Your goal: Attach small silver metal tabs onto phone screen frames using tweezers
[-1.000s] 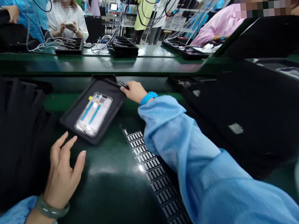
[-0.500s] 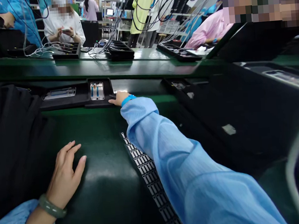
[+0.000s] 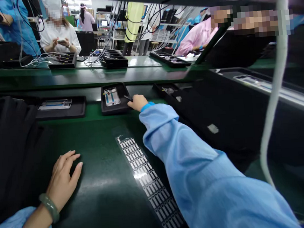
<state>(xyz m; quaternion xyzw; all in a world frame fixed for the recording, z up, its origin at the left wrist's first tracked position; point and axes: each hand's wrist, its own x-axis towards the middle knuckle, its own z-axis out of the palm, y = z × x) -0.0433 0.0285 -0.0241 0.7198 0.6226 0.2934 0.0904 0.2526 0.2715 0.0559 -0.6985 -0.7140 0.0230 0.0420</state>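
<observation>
The right hand (image 3: pixel 137 102) holds a thin black tool (image 3: pixel 128 98) by a black tray (image 3: pixel 116 110) at 12 o'clock. The open left hand (image 3: pixel 62 177) rests on the counter (image 3: pixel 103 205) at 7 o'clock

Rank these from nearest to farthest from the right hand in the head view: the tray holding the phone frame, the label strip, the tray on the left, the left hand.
1. Black tray with phone frame, directly left of the right hand.
2. Too close to call: label strip, below the hand, and second black tray, farther left.
3. Left hand, lower left.
</observation>
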